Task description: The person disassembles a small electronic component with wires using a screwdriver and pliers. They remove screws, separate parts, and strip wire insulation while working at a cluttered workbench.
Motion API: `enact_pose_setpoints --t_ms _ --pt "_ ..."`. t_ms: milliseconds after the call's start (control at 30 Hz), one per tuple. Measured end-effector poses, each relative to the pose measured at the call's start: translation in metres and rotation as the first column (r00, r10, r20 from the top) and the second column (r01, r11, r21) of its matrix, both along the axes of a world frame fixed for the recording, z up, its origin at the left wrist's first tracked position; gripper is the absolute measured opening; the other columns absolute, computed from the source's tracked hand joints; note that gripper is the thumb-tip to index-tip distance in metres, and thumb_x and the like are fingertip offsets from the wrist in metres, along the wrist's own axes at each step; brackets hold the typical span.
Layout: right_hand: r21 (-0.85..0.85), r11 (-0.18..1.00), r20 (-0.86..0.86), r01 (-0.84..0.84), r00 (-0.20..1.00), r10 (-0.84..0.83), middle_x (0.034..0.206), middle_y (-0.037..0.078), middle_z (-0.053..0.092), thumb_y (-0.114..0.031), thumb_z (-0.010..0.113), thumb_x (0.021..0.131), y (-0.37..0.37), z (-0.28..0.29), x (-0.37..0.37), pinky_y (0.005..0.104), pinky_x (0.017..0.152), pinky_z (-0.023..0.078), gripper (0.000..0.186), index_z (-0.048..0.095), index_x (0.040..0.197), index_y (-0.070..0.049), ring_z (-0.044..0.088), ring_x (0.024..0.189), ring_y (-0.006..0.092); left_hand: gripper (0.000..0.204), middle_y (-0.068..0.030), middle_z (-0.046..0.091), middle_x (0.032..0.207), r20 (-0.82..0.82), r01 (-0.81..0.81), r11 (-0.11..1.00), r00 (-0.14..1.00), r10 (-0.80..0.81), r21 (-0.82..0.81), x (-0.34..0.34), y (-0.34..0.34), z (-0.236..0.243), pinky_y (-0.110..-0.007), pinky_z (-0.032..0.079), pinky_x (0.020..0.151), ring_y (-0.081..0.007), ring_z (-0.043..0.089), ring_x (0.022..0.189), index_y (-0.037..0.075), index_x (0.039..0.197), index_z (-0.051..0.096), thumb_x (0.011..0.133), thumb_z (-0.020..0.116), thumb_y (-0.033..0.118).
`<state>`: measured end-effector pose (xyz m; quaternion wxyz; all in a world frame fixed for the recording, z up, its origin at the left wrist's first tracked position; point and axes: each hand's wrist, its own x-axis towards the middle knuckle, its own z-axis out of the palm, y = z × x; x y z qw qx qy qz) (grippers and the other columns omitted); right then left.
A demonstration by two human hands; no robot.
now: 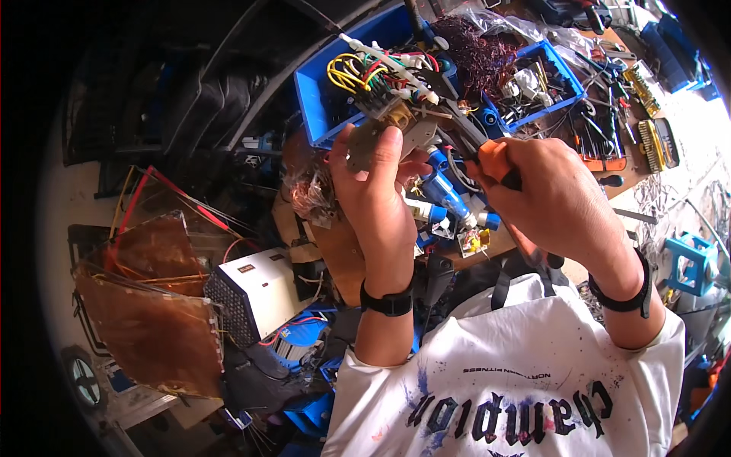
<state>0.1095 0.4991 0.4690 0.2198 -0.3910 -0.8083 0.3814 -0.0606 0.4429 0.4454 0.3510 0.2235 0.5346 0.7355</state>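
Note:
My left hand is closed round a flat grey-brown plate-like electrical part, with the thumb on top. At its far end the part has a brassy piece. Yellow, green, red and black wires and a white sleeved cable lie just beyond it; whether they join the part I cannot tell. In my right hand is a pair of orange-handled pliers. Their metal jaws point up and left, close to the part and wires. Whether the jaws touch anything is hidden.
A blue bin stands behind my left hand. Farther right is a smaller blue tray of metal bits, beside tangled dark wire. Blue industrial plugs lie below my hands. Hand tools cover the right. A white-topped box sits left.

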Motion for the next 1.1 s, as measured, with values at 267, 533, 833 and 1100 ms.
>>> enact_pose_setpoints --t_ms 267,533,833,1100 --pt "-0.495 0.869 0.105 0.008 0.993 0.05 0.076 0.02 0.064 -0.011 0.06 0.081 0.012 0.014 -0.003 0.04 0.069 0.05 0.019 0.064 0.094 0.002 0.065 0.076 0.0363 0.055 -0.0152 0.064 0.098 0.016 0.035 0.999 0.999 -0.035 0.003 -0.003 -0.004 -0.008 -0.028 0.054 0.058 -0.0205 0.066 0.07 -0.002 0.13 0.033 0.088 0.066 0.01" --pt "-0.282 0.956 0.01 -0.078 0.996 0.084 0.074 0.015 0.062 -0.017 0.061 0.086 0.011 0.008 0.001 0.0337 0.066 0.047 0.019 0.06 0.095 0.0 0.062 0.069 0.026 0.047 -0.0117 0.066 0.093 0.106 0.02 1.0 0.994 -0.021 0.014 -0.005 -0.003 -0.004 -0.028 0.053 0.059 -0.0171 0.064 0.07 -0.002 0.125 0.041 0.088 0.066 0.011" --pt "-0.397 0.892 -0.253 -0.215 0.96 0.118 0.089 0.004 0.056 0.0 0.053 0.079 0.013 -0.011 0.005 0.0239 0.077 0.043 0.011 0.049 0.09 -0.001 0.053 0.085 0.0095 0.054 -0.0133 0.064 0.097 0.081 0.067 0.998 0.994 -0.068 0.021 -0.009 -0.003 -0.01 -0.028 0.054 0.061 -0.0183 0.065 0.072 -0.003 0.13 0.035 0.089 0.066 0.012" --pt "-0.604 0.785 -0.19 -0.136 0.982 0.024 0.103 0.003 0.059 0.003 0.053 0.08 0.015 -0.004 0.001 0.0226 0.088 0.044 0.052 0.046 0.132 0.001 0.057 0.098 0.0084 0.059 -0.0165 0.061 0.104 -0.167 -0.021 0.999 0.985 0.029 0.047 -0.002 -0.002 -0.016 -0.028 0.055 0.061 -0.0193 0.065 0.074 -0.002 0.134 0.028 0.089 0.065 0.005"
